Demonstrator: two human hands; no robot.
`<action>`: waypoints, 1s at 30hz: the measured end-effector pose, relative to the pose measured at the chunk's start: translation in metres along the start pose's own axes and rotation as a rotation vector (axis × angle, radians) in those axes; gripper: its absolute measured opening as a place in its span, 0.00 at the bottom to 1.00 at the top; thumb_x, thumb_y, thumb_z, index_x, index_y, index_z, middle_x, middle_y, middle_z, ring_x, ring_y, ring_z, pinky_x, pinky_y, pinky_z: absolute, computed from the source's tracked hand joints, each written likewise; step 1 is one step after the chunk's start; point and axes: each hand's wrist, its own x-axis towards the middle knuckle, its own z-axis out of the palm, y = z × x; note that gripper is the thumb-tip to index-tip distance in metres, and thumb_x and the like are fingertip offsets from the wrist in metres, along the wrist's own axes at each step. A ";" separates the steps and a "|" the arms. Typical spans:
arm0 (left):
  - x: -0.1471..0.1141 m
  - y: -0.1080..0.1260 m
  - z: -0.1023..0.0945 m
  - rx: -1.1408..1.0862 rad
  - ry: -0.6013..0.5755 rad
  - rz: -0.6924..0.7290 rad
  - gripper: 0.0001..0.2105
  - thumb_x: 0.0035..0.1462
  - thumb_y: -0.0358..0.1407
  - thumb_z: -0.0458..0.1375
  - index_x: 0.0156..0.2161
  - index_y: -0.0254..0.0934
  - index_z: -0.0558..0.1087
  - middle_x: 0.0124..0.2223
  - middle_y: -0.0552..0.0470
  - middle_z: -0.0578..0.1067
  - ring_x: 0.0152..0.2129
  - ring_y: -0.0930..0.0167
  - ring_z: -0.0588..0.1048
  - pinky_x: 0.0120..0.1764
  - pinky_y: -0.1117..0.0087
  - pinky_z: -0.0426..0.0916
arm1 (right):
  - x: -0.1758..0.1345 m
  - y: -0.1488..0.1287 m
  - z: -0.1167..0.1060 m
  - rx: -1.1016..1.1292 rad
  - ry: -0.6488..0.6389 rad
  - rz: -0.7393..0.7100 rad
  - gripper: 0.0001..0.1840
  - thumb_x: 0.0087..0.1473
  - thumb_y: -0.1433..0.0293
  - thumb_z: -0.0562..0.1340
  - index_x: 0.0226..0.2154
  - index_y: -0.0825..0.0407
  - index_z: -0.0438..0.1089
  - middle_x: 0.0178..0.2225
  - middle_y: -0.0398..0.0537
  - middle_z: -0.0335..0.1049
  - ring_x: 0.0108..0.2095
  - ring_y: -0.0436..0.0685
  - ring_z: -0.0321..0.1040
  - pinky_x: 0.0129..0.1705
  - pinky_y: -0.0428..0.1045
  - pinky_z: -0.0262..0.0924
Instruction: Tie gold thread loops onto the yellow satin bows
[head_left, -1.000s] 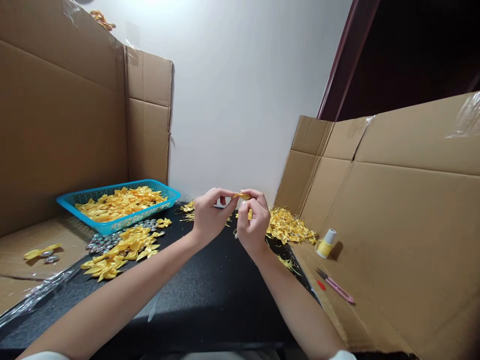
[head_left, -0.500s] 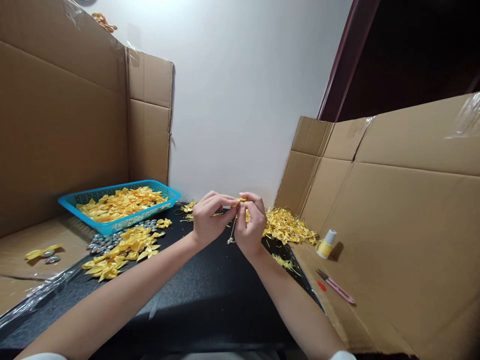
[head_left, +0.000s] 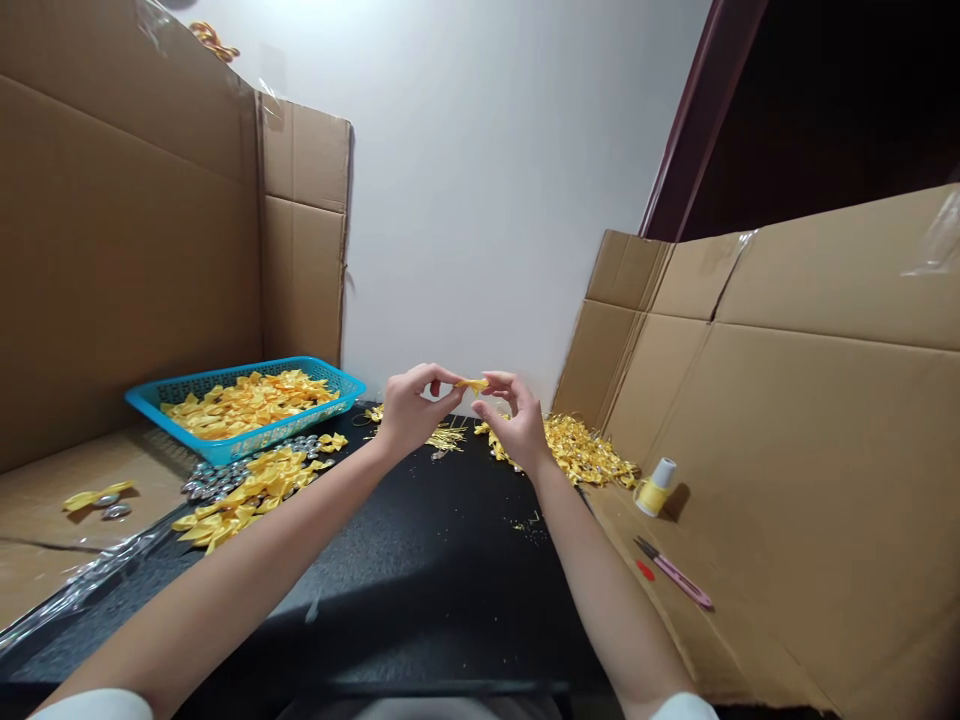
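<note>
A small yellow satin bow (head_left: 474,385) is pinched between the thumb and fingers of my left hand (head_left: 414,405), above the far part of the black table. My right hand (head_left: 519,415) is at the bow's right end. Its fingertips reach the ribbon, while its thumb stands apart below, so the hand looks open. Beneath and behind the hands lie thin yellow strands (head_left: 448,437). A heap of finished-looking yellow pieces with shiny bits (head_left: 589,450) spreads just right of my right hand.
A blue basket (head_left: 247,440) full of yellow bows stands at left. Before it lie loose bows (head_left: 262,490) and silver domed buttons (head_left: 214,482). On the right cardboard are a yellow thread spool (head_left: 654,490), pink thread snips (head_left: 675,573) and a red scrap (head_left: 645,570). Cardboard walls (head_left: 810,420) flank both sides.
My hands have risen slightly with the bow, and my right thumb has moved away from it. The thread with a small bead hanging below the hands no longer shows. The view has shifted slightly.
</note>
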 end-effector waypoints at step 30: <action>-0.050 -0.082 0.025 -0.123 -0.784 -0.175 0.04 0.46 0.34 0.60 0.25 0.36 0.75 0.24 0.53 0.75 0.18 0.76 0.64 0.24 0.76 0.55 | 0.033 0.016 -0.006 0.355 0.327 0.345 0.14 0.45 0.59 0.67 0.29 0.53 0.70 0.26 0.42 0.71 0.24 0.45 0.65 0.28 0.42 0.63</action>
